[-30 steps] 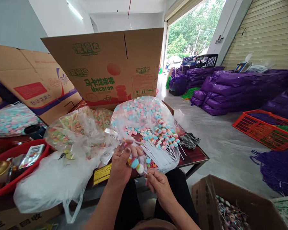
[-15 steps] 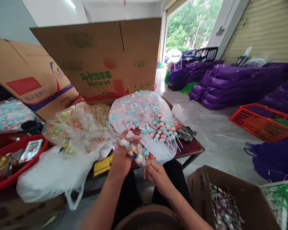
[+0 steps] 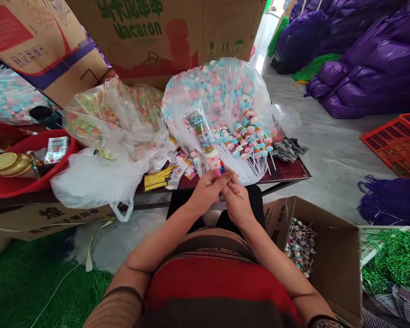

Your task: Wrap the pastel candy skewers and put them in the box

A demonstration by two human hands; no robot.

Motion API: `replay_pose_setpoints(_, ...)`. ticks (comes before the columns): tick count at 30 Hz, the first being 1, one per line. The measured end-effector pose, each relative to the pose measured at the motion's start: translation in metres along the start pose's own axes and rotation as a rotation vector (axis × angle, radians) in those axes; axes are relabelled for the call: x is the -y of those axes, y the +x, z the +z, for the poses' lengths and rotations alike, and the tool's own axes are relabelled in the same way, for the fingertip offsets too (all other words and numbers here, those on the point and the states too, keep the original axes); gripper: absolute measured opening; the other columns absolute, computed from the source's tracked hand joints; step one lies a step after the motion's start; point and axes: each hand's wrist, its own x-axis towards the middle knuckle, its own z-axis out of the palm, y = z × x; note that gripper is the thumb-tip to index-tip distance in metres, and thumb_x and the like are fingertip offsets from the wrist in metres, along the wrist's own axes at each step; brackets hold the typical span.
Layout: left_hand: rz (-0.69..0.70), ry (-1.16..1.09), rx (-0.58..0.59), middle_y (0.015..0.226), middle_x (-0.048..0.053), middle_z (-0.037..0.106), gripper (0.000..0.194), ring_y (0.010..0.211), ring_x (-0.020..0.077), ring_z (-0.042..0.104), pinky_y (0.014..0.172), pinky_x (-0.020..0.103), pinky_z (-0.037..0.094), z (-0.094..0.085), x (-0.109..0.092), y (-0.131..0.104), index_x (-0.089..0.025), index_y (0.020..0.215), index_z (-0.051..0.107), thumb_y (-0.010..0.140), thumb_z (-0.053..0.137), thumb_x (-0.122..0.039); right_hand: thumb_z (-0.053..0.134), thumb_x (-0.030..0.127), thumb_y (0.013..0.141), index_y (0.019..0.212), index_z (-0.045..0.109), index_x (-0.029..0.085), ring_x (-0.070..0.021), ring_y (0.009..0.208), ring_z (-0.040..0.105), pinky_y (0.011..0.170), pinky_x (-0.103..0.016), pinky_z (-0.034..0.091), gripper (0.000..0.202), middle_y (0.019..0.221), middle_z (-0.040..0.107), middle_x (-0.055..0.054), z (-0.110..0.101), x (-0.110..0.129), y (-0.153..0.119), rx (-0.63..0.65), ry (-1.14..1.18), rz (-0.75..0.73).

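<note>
Reviewing the head view, we find the left hand (image 3: 207, 192) and right hand (image 3: 238, 199) closer together than a moment ago, both grasping the lower end of the wrapped skewer (image 3: 202, 132), which we judge brings the mouth of its wrapper (image 3: 198, 108) under the fingers. We record the skewer above the near side of the table (image 3: 289, 168), its long axis running forward and leftward, far end before the bag of sweets (image 3: 218, 84)

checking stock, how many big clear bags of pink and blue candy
2: a middle bag before the Macaron box, a left bag behind the red basin; more may be hidden.
</note>
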Motion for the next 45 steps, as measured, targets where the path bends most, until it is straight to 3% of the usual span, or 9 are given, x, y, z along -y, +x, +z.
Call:
replay_pose_setpoints(2, 0.033, -0.016, 0.034, 0.098, 0.006, 0.074, 0.06, 0.049, 0.0055, 0.051, 0.044, 0.022, 0.042, -0.005, 0.003, -0.004, -0.019, 0.107, 0.069, 0.069, 0.084, -0.062, 0.068, 0.064, 0.085, 0.078, 0.064, 0.021, -0.0119, 0.051, 0.049, 0.054, -0.027, 0.042, 0.044, 0.052, 0.054, 0.005, 0.0, -0.002, 0.001, -0.03, 0.028, 0.008)
replay_pose_setpoints(4, 0.132, -0.044, 0.005, 0.112, 0.008, 0.072, 0.07, 0.073, 0.0119, 0.064, 0.065, 0.025, 0.054, -0.013, 0.002, -0.005, -0.022, 0.113, 0.068, 0.059, 0.09, -0.062, 0.069, 0.062, 0.085, 0.08, 0.065, 0.021, -0.0115, 0.05, 0.047, 0.055, -0.027, 0.042, 0.042, 0.051, 0.054, 0.005, -0.001, -0.004, 0.001, -0.065, 0.04, 0.031)
replay_pose_setpoints(7, 0.165, 0.063, -0.055, 0.1, 0.006, 0.072, 0.054, 0.091, 0.0163, 0.066, 0.083, 0.027, 0.052, -0.022, -0.002, -0.002, -0.021, 0.1, 0.071, 0.068, 0.084, -0.063, 0.071, 0.058, 0.086, 0.082, 0.067, 0.021, -0.0102, 0.048, 0.045, 0.055, -0.026, 0.04, 0.038, 0.051, 0.055, 0.006, -0.004, -0.006, 0.002, -0.089, 0.065, 0.034)
replay_pose_setpoints(11, 0.187, 0.296, -0.125, 0.077, 0.0, 0.063, 0.043, 0.073, 0.0131, 0.057, 0.073, 0.026, 0.047, -0.023, -0.009, 0.001, -0.02, 0.083, 0.064, 0.088, 0.065, -0.063, 0.071, 0.055, 0.087, 0.083, 0.068, 0.02, -0.0092, 0.047, 0.045, 0.055, -0.026, 0.04, 0.035, 0.051, 0.056, 0.006, -0.003, -0.01, 0.002, -0.09, 0.045, 0.021)
replay_pose_setpoints(20, 0.279, 0.552, -0.163, 0.067, -0.003, 0.056, 0.049, 0.064, 0.0121, 0.049, 0.065, 0.027, 0.039, -0.024, -0.009, 0.002, -0.021, 0.077, 0.053, 0.092, 0.054, -0.068, 0.07, 0.061, 0.086, 0.085, 0.068, 0.02, -0.0102, 0.046, 0.045, 0.053, -0.027, 0.042, 0.041, 0.051, 0.054, 0.006, -0.003, -0.014, -0.001, -0.11, -0.049, 0.012)
replay_pose_setpoints(30, 0.409, 0.858, 0.096, 0.057, -0.001, 0.044, 0.053, 0.06, 0.0156, 0.041, 0.067, 0.031, 0.034, -0.031, -0.009, 0.001, -0.022, 0.058, 0.045, 0.097, 0.05, -0.057, 0.07, 0.065, 0.085, 0.083, 0.067, 0.021, -0.0093, 0.044, 0.037, 0.05, -0.026, 0.032, 0.044, 0.048, 0.047, 0.008, -0.005, -0.017, -0.004, -0.12, -0.08, 0.017)
replay_pose_setpoints(35, 0.305, 0.656, 0.094, 0.084, 0.005, 0.067, 0.047, 0.085, 0.0187, 0.061, 0.084, 0.031, 0.043, -0.049, -0.015, 0.0, -0.02, 0.082, 0.067, 0.088, 0.062, -0.067, 0.069, 0.063, 0.087, 0.083, 0.067, 0.021, -0.009, 0.046, 0.038, 0.054, -0.027, 0.035, 0.043, 0.051, 0.05, 0.007, -0.006, -0.019, -0.002, -0.091, -0.067, -0.01)
replay_pose_setpoints(39, 0.222, 0.183, -0.004, 0.119, 0.009, 0.068, 0.081, 0.112, 0.0228, 0.065, 0.095, 0.034, 0.048, -0.049, -0.02, 0.006, -0.025, 0.119, 0.064, 0.068, 0.064, -0.088, 0.069, 0.062, 0.087, 0.083, 0.067, 0.021, -0.0097, 0.047, 0.039, 0.056, -0.028, 0.036, 0.041, 0.05, 0.047, 0.008, -0.004, -0.021, -0.001, -0.086, -0.056, -0.006)
replay_pose_setpoints(45, 0.136, -0.023, -0.011, 0.073, 0.0, 0.061, 0.07, 0.079, 0.0186, 0.066, 0.067, 0.029, 0.049, -0.011, -0.025, 0.013, -0.024, 0.109, 0.066, 0.066, 0.077, -0.077, 0.067, 0.063, 0.087, 0.081, 0.066, 0.021, -0.01, 0.047, 0.039, 0.055, -0.027, 0.035, 0.043, 0.048, 0.046, 0.008, 0.003, -0.02, -0.005, -0.055, -0.087, 0.006)
